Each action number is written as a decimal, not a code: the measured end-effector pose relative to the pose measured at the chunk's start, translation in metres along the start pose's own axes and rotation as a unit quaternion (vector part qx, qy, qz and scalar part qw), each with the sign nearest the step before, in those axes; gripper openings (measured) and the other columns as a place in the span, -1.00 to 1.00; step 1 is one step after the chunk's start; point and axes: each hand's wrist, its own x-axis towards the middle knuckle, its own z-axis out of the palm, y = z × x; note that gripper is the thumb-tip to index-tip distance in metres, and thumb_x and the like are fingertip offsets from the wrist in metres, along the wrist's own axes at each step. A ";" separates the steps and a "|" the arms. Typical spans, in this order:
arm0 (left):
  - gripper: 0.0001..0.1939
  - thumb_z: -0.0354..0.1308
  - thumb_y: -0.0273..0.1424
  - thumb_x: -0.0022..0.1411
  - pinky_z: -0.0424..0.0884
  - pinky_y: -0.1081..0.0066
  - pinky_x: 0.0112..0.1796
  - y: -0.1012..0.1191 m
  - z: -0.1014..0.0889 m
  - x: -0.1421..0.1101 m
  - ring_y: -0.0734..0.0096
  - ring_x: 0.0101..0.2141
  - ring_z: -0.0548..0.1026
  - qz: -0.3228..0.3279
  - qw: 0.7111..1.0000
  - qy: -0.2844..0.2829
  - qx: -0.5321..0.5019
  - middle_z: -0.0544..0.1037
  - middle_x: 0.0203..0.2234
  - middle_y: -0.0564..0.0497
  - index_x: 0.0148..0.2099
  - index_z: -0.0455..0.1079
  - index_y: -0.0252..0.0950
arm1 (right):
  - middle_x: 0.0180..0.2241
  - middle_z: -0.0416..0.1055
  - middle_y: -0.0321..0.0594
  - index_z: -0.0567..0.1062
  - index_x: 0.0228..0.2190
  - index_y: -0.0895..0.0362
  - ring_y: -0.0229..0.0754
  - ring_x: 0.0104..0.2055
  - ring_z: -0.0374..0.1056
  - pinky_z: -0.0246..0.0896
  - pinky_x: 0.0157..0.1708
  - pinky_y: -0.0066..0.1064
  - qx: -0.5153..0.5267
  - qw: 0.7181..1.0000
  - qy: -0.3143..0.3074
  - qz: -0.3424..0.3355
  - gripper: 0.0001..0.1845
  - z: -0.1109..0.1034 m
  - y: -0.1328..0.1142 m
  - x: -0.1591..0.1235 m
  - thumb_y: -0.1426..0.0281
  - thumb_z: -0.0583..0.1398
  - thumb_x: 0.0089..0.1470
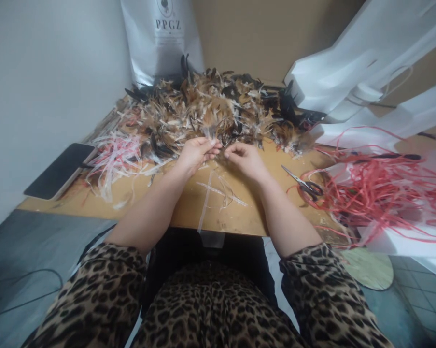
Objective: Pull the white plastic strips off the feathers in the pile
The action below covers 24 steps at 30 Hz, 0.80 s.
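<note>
My left hand (198, 154) is closed in a pinch at the near edge of a big heap of brown, white and black feathers (203, 104). Pale feather tips rise just above its fingers, and it seems to grip a small feather. Close beside it, my right hand (246, 159) has thumb and forefinger pressed together; what they hold, if anything, is too small to make out. Thin clear strips (223, 193) lie crossed on the tan tabletop (239, 220) between my forearms. Right of my right hand lie scissors (306, 184) with dark handles, blades pointing up and left.
Red plastic strips (387, 193) are tangled at the right, over white sheeting. Pink and white strips (118, 150) sit at the left beside a dark-screened phone or tablet (60, 170). A white printed bag (163, 43) stands behind the feathers; white wrapping (348, 63) rises at the back right.
</note>
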 end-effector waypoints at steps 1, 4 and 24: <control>-0.91 0.27 -0.48 0.15 0.37 0.64 -0.47 -0.001 0.000 0.000 0.65 -0.53 0.50 -0.001 1.000 0.002 -0.002 0.62 -0.41 -0.10 -0.33 0.48 -0.46 | -0.61 0.34 -0.34 0.50 -0.50 0.13 -0.32 -0.55 0.17 0.07 -0.48 -0.43 0.069 0.997 0.014 0.040 -0.78 -0.002 -0.003 0.000 0.23 0.32 -0.10; -0.93 0.25 -0.51 0.16 0.37 0.64 -0.49 -0.002 0.000 0.000 0.63 -0.52 0.51 -0.021 0.999 -0.016 -0.020 0.62 -0.40 -0.11 -0.33 0.48 -0.46 | -0.66 0.32 -0.39 0.47 -0.50 0.12 -0.38 -0.62 0.15 0.02 -0.58 -0.50 0.236 0.965 0.052 0.101 -0.67 -0.006 -0.010 0.001 0.20 0.42 -0.26; -0.89 0.13 -0.63 0.23 0.47 0.64 -0.34 -0.005 0.003 -0.003 0.56 -0.45 0.58 -0.100 0.989 -0.084 -0.067 0.61 -0.46 -0.14 -0.32 0.49 -0.53 | -0.62 0.45 -0.41 0.46 -0.45 0.14 -0.42 -0.56 0.37 0.28 -0.56 -0.63 0.348 0.915 0.102 0.178 -0.64 0.001 -0.018 0.004 0.31 0.46 -0.31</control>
